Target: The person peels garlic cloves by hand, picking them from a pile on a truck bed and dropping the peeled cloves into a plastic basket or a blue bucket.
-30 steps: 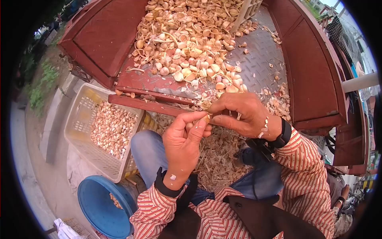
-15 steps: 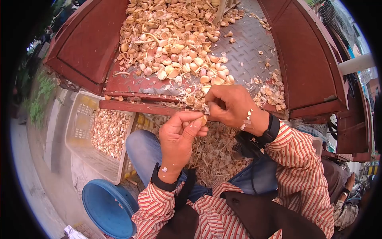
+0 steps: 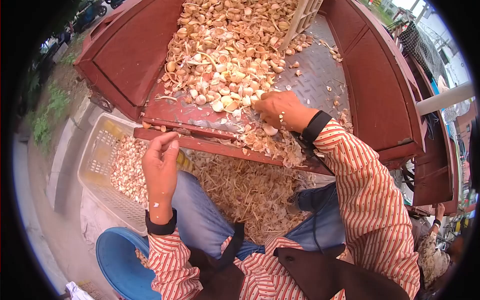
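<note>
My right hand [image 3: 284, 111] is at the near edge of a heap of garlic cloves [image 3: 230, 75] on the metal cart bed. Its fingers are curled down, their tips partly hidden, and a pale garlic clove [image 3: 270, 130] shows just under them. On the left, my left hand [image 3: 161, 165] is raised beside a plastic crate [image 3: 92, 172] of cloves. Its fingers are loosely bent, the thumb stands apart from them, and I see nothing held. Loose papery skins [image 3: 272, 145] lie below my right hand on the cart's edge.
Red side panels [image 3: 132, 55] flank the cart bed [image 3: 312, 65]. A pale slatted piece [image 3: 302, 22] stands in the heap. Husks and stalks [image 3: 250, 195] cover the ground between my knees. A blue tub [image 3: 117, 255] with some cloves stands at lower left. Another person's arm [image 3: 437, 220] shows at far right.
My hands were together over the cart's edge, a clove in the left fingertips. The left has moved left toward the crate, that clove no longer visible; the right has reached forward to the heap.
</note>
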`<state>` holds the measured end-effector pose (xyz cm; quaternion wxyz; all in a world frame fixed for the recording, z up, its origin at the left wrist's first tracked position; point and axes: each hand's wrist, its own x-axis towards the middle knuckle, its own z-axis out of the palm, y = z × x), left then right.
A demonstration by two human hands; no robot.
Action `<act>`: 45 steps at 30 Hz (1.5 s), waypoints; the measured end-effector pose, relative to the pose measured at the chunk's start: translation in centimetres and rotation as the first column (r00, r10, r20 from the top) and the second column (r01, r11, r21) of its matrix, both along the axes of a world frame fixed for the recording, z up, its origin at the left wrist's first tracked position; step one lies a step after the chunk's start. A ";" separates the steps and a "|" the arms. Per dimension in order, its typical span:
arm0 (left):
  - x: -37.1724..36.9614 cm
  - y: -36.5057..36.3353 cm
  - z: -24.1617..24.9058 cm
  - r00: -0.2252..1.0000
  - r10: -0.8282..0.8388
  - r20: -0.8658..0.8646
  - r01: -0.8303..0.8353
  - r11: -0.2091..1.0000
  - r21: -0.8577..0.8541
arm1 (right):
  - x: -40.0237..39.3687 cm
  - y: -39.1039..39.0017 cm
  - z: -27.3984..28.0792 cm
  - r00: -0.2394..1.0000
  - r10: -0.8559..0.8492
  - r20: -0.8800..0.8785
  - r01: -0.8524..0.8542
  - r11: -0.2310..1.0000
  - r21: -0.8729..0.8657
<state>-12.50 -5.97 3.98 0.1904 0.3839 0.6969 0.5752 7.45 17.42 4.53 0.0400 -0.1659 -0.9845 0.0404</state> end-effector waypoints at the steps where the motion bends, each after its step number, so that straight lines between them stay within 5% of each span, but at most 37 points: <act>1: 1.3 1.4 -0.3 0.997 -0.075 0.008 0.075 0.997 0.007 | 0.2 -0.2 0.4 1.000 -0.012 -0.022 0.011 0.998 -0.058; 6: 6.9 9.6 -0.2 0.899 -0.349 -0.263 0.347 0.936 -0.056 | 4.1 0.4 -0.2 0.741 -0.524 -0.421 0.278 0.809 -0.518; 8: 8.9 12.9 -1.0 0.805 -0.378 -0.457 0.386 0.919 -0.081 | 6.0 0.4 -0.1 0.596 -0.736 -0.322 0.084 0.456 -0.886; 10: 9.6 15.7 -2.3 0.700 -0.424 -0.575 0.411 0.897 -0.161 | 7.4 0.0 -0.5 0.500 -0.853 -0.149 -0.161 0.078 -0.984; 13: 10.4 18.2 -2.9 0.593 -0.525 -0.611 0.419 0.849 -0.322 | 8.1 -0.5 -0.5 0.505 -0.858 -0.097 -0.369 -0.113 -0.923; 17: 10.5 18.7 -2.2 0.477 -0.574 -0.666 0.400 0.816 -0.417 | 8.8 -0.3 0.2 0.541 -0.839 -0.060 -0.292 -0.121 -0.949; 23: 10.0 18.1 -1.9 0.336 -0.560 -0.758 0.345 0.822 -0.454 | 9.6 -0.4 -0.7 0.595 -0.785 -0.172 -0.051 0.176 -0.983; 31: 6.5 16.3 -1.7 0.404 -0.612 -0.680 0.445 0.781 -0.439 | 8.5 -1.5 -0.6 0.675 -0.700 -0.235 -0.039 0.284 -0.958; 35: 5.8 15.9 -2.2 0.524 -0.430 -0.735 0.504 0.852 -0.139 | 7.6 -1.6 -2.0 0.676 -0.657 -0.333 -0.115 0.353 -0.929; 36: 5.7 15.8 -1.9 0.604 -0.440 -0.664 0.470 0.870 -0.148 | 7.4 -1.7 -1.7 0.695 -0.643 -0.321 -0.082 0.374 -0.924; 38: 6.1 15.6 -1.3 0.871 -0.480 -0.108 0.474 0.877 -0.075 | 6.9 -2.0 -1.8 0.700 -0.646 -0.306 -0.067 0.366 -0.928; 39: 6.4 15.4 -0.6 0.873 -0.443 0.203 0.460 0.887 -0.044 | 6.5 -2.2 -1.5 0.703 -0.647 -0.297 -0.060 0.361 -0.930; 43: 6.7 14.4 1.1 0.562 -0.514 0.649 0.487 0.839 0.243 | 5.4 -3.4 -0.2 0.680 -0.650 -0.340 -0.148 0.333 -0.931; 45: 7.4 13.7 1.2 0.460 -0.536 0.708 0.504 0.814 0.289 | 5.3 -3.9 0.2 0.666 -0.602 -0.441 -0.153 0.468 -0.870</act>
